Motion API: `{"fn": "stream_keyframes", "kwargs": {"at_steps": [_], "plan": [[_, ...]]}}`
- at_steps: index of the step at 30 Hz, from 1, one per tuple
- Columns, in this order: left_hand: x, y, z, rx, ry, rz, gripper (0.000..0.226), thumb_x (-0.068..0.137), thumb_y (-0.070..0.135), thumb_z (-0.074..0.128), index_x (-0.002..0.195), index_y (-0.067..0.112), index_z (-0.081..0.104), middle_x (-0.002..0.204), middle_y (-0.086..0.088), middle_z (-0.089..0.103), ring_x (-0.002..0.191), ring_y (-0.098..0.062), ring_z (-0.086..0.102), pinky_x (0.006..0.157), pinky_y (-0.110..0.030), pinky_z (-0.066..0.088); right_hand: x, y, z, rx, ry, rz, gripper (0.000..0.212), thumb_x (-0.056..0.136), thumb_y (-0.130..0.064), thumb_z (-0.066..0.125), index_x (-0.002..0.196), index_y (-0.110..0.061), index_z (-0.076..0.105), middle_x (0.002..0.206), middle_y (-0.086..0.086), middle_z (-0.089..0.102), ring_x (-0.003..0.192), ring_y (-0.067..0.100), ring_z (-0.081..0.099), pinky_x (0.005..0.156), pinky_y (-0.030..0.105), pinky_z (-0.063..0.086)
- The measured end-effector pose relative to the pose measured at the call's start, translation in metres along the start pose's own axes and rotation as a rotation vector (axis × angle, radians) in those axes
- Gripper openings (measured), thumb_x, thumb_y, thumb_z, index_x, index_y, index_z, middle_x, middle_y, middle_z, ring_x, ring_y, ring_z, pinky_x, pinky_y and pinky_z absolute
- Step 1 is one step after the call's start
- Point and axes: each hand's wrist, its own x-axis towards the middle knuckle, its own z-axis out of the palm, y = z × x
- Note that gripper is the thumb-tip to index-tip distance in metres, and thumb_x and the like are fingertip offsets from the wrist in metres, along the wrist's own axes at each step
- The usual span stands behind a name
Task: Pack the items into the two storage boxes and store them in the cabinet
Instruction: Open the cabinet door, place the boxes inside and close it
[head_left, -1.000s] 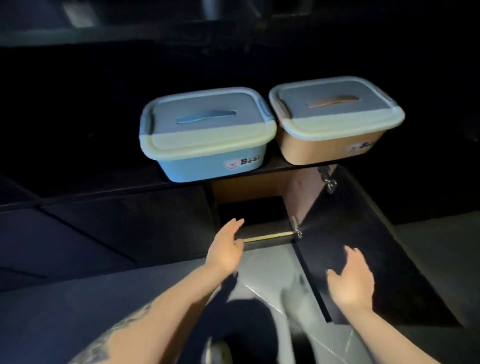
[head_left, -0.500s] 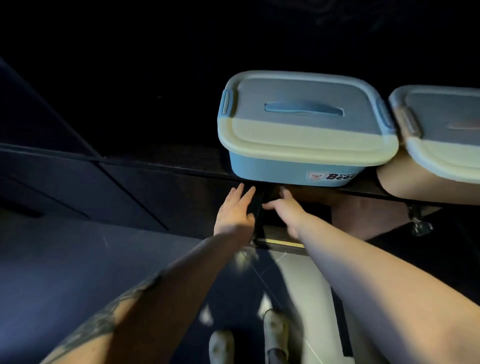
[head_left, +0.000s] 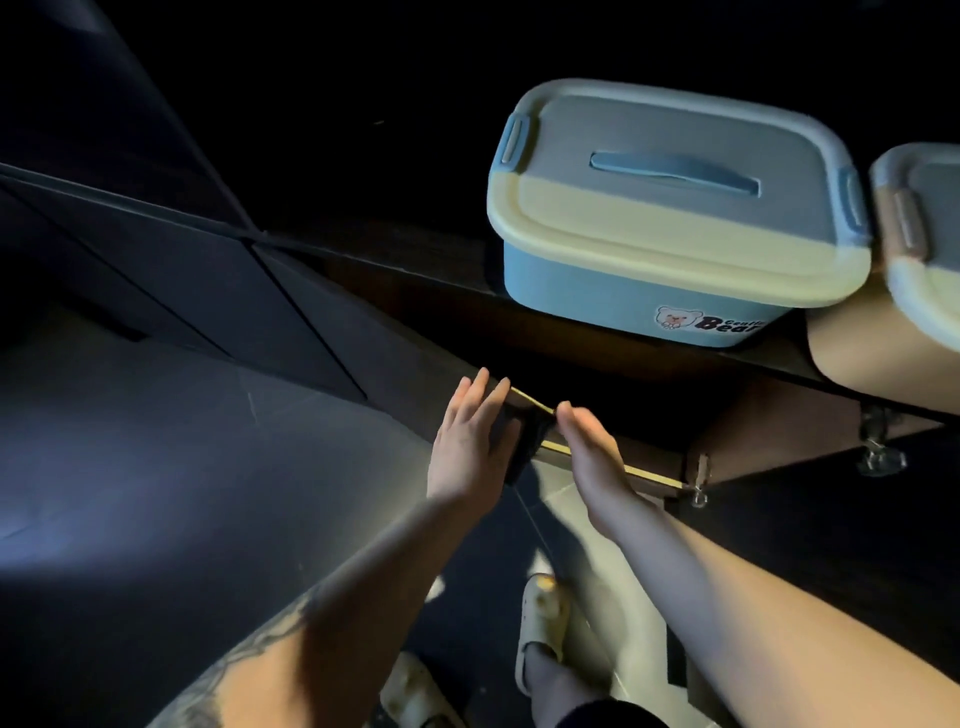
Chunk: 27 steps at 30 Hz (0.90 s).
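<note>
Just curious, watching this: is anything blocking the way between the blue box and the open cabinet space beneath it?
Both open hands, left hand and right hand, sit at the cabinet opening below the blue box. Nothing else visibly blocks it, though the interior is too dark to check.

Smooth matt plastic blue storage box (head_left: 649, 291); wood-grain cabinet panel (head_left: 769, 441); shiny metal hinge (head_left: 878, 452); glossy floor tiles (head_left: 156, 467)

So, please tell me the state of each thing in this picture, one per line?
blue storage box: lid on, standing on the cabinet top.
beige storage box: lid on, beside the blue one, partly out of view.
cabinet door: open.
left hand: open, fingers straight, holds nothing.
right hand: open, fingers straight, holds nothing.
</note>
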Motion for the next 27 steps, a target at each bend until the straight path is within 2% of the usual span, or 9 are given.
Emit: {"fn": "stream_keyframes", "kwargs": {"at_steps": [4, 8, 11, 13, 16, 17, 21, 24, 27], "plan": [[-0.064, -0.026, -0.023, -0.063, 0.009, -0.014, 0.047, 0.096, 0.025, 0.048, 0.141, 0.029, 0.038, 0.156, 0.01, 0.022, 0.145, -0.011, 0.011, 0.112, -0.03, 0.023, -0.05, 0.013, 0.028, -0.172, -0.083, -0.047, 0.027, 0.092, -0.049, 0.052, 0.08, -0.025, 0.059, 0.075, -0.012, 0.062, 0.076, 0.007, 0.055, 0.068, 0.023, 0.039], [-0.122, -0.063, -0.062, -0.123, 0.037, -0.001, 0.045, 0.096, 0.018, 0.048, 0.141, 0.025, 0.04, 0.152, 0.009, 0.028, 0.143, -0.01, 0.02, 0.111, -0.021, 0.022, -0.105, 0.022, 0.072, -0.321, -0.209, -0.073, 0.017, 0.092, -0.033, 0.058, 0.079, -0.021, 0.062, 0.078, -0.002, 0.063, 0.076, 0.012, 0.056, 0.071, 0.033, 0.044], [-0.158, -0.09, -0.09, -0.3, 0.114, -0.109, 0.047, 0.095, 0.013, 0.05, 0.141, 0.023, 0.04, 0.146, 0.006, 0.039, 0.132, -0.01, 0.04, 0.105, -0.012, 0.029, -0.139, 0.024, 0.123, -0.405, -0.311, -0.043, 0.003, 0.088, -0.029, 0.064, 0.087, -0.026, 0.065, 0.088, 0.0, 0.068, 0.085, 0.016, 0.062, 0.079, 0.034, 0.051], [-0.175, -0.109, -0.11, -0.429, 0.165, -0.244, 0.051, 0.095, 0.014, 0.05, 0.142, 0.028, 0.036, 0.131, 0.002, 0.058, 0.117, -0.007, 0.055, 0.1, -0.02, 0.041, -0.155, 0.021, 0.159, -0.379, -0.359, 0.021, 0.016, 0.085, -0.026, 0.068, 0.1, -0.029, 0.065, 0.098, -0.001, 0.068, 0.094, 0.018, 0.063, 0.089, 0.037, 0.051], [-0.187, -0.145, -0.142, -0.397, 0.239, -0.378, 0.052, 0.09, 0.019, 0.052, 0.139, 0.031, 0.041, 0.094, 0.012, 0.068, 0.085, 0.008, 0.058, 0.08, -0.002, 0.04, -0.168, 0.015, 0.212, -0.419, -0.443, 0.058, 0.031, 0.08, -0.029, 0.073, 0.11, -0.029, 0.065, 0.103, -0.001, 0.069, 0.097, 0.021, 0.063, 0.092, 0.037, 0.05], [-0.189, -0.156, -0.153, -0.41, 0.26, -0.41, 0.051, 0.087, 0.019, 0.053, 0.136, 0.03, 0.046, 0.096, 0.015, 0.067, 0.085, 0.009, 0.058, 0.078, -0.002, 0.04, -0.17, 0.015, 0.228, -0.438, -0.475, 0.053, 0.035, 0.081, -0.029, 0.072, 0.115, -0.029, 0.063, 0.107, 0.0, 0.068, 0.1, 0.022, 0.062, 0.091, 0.037, 0.05], [-0.196, -0.19, -0.199, -0.489, 0.327, -0.545, 0.049, 0.076, 0.025, 0.052, 0.124, 0.03, 0.059, 0.111, 0.006, 0.066, 0.102, -0.008, 0.062, 0.09, -0.025, 0.05, -0.174, 0.009, 0.284, -0.507, -0.62, -0.049, 0.042, 0.083, -0.03, 0.067, 0.123, -0.036, 0.056, 0.111, -0.006, 0.063, 0.104, 0.022, 0.058, 0.084, 0.035, 0.051], [-0.197, -0.213, -0.229, -0.314, 0.338, -0.539, 0.043, 0.086, 0.022, 0.056, 0.128, 0.029, 0.056, 0.119, 0.008, 0.065, 0.101, -0.001, 0.058, 0.077, 0.0, 0.039, -0.169, 0.006, 0.306, -0.519, -0.698, -0.135, 0.059, 0.082, -0.022, 0.068, 0.134, -0.039, 0.047, 0.128, -0.005, 0.058, 0.114, 0.017, 0.053, 0.087, 0.028, 0.045], [-0.188, -0.229, -0.252, -0.185, 0.343, -0.521, 0.045, 0.092, 0.018, 0.052, 0.136, 0.023, 0.047, 0.133, 0.006, 0.054, 0.118, -0.007, 0.05, 0.088, -0.006, 0.031, -0.163, 0.002, 0.315, -0.557, -0.694, -0.207, 0.066, 0.083, -0.015, 0.064, 0.136, -0.047, 0.041, 0.139, -0.005, 0.048, 0.116, 0.014, 0.05, 0.087, 0.026, 0.044]]}}
